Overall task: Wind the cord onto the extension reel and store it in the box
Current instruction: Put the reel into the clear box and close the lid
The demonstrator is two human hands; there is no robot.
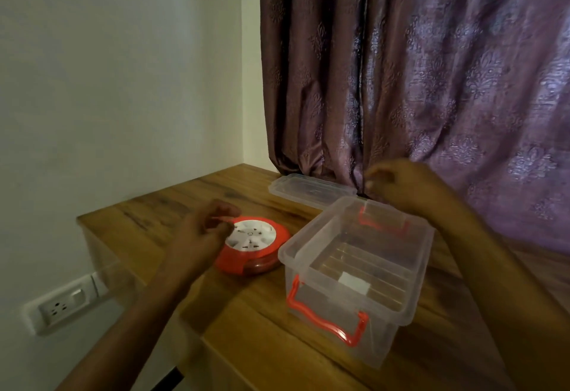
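Nearest, the open clear box [354, 270] waits on the table [246, 329] just beside the red reel [254, 248] — left hand [200, 233] seemingly pinching its small crank, right hand [398, 183] loosely curled, empty — so winding looks nearly done; next, lift the reel in.

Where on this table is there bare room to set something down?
Bare wood lies left of and behind the reel, toward the wall, and along the near edge before the box. It is crowded between reel, box and lid.
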